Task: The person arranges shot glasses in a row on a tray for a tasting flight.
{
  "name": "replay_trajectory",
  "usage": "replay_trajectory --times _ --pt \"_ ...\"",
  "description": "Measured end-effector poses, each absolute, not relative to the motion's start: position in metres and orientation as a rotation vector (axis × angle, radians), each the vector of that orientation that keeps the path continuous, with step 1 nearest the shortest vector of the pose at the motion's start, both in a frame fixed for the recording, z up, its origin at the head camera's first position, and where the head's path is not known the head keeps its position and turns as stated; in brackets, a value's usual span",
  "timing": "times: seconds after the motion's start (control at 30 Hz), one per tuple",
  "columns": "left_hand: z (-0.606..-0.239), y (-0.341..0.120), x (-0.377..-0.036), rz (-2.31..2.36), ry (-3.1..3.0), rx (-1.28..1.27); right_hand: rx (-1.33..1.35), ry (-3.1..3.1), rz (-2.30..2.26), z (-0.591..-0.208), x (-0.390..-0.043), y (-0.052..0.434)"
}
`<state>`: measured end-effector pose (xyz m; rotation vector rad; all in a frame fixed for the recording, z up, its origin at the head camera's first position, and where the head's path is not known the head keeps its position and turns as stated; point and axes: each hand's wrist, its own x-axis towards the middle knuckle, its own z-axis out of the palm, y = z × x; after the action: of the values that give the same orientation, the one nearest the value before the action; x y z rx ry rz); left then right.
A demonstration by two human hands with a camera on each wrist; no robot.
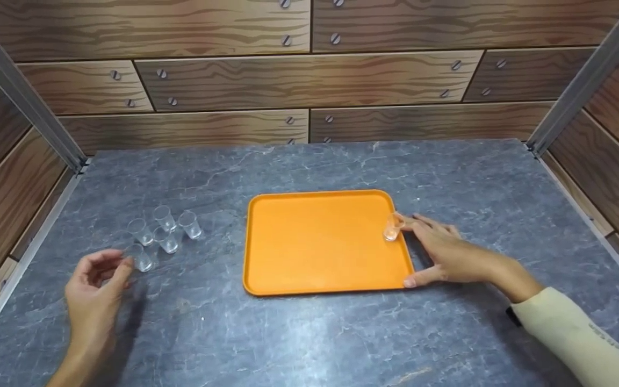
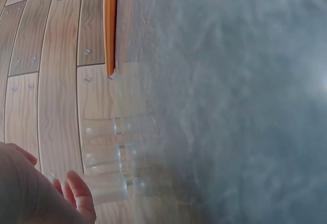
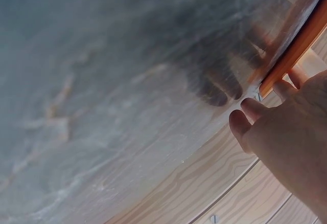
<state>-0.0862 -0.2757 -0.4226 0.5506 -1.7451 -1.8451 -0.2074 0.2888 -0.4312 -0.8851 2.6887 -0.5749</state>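
Several small clear shot glasses (image 1: 189, 226) stand upright in a cluster on the left side of the table. At the nearest shot glass (image 1: 142, 259) is my left hand (image 1: 94, 279), its thumb and fingers bent and spread apart beside the rim; contact is hard to tell. In the left wrist view, the glasses (image 2: 104, 157) are right of the fingertips. One more shot glass (image 1: 391, 231) stands inside the right edge of the orange tray (image 1: 320, 242). My right hand (image 1: 444, 250) reaches there with extended fingers near that glass, thumb at the tray's near right corner.
The table (image 1: 299, 338) has a grey marbled top. Wood-patterned panels (image 1: 309, 80) enclose its back and both sides, with metal posts (image 1: 583, 80) at the back corners. A stretch of tabletop lies between the glass cluster and the tray.
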Motion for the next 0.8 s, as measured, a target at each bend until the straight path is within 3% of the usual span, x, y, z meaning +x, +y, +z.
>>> replay_trajectory --times 0.8 --pt "-0.427 -0.296 -0.103 -2.096 -1.878 0.825 -0.893 2.686 -0.589 -0.433 -0.209 0.288"
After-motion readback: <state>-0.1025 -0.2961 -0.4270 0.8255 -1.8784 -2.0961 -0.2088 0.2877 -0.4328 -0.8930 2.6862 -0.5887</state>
